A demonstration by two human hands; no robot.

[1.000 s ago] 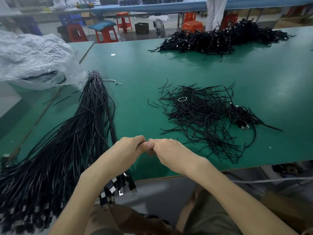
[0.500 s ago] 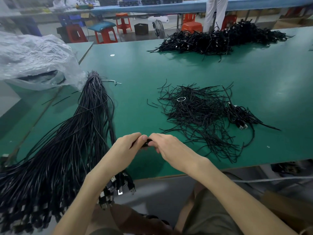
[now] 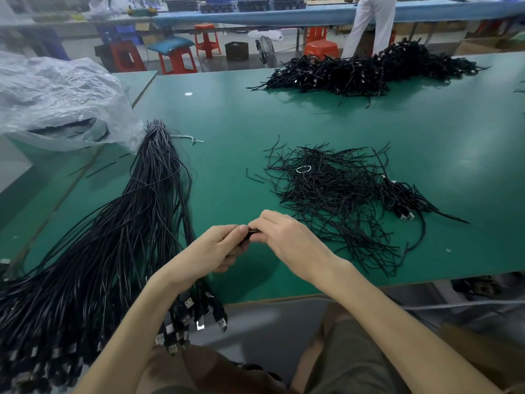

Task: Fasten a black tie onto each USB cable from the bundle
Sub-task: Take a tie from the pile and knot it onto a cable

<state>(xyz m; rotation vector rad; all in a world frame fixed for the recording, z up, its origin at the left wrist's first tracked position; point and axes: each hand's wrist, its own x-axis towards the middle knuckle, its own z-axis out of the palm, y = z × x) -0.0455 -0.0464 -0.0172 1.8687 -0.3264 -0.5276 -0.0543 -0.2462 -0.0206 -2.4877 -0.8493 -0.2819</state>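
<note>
We find the green worktop (image 3: 227, 123) carrying all the stock. The bundle (image 3: 119, 237) of USB cables, the largest item, lies left of the tie pile (image 3: 326, 194), with its plugs hanging over the near edge.

The left hand (image 3: 216, 251) and right hand (image 3: 289, 240) meet left of the tie pile and nearer to us. Their fingertips are together, both pinching a short black cable (image 3: 253, 231). Little of it shows, and we cannot tell whether a tie is on it.

We judge the step in hand to be fastening a tie round this one cable. The next move calls for closing the tie tight, then setting the piece down.

Beyond the tie pile lies a large heap (image 3: 369, 69) of black cables, and beyond and left of it a clear plastic bag (image 3: 56, 100). A few tied cables (image 3: 403, 197) touch the pile's right edge. Nothing blocks the hands, though stray ties could snag.
</note>
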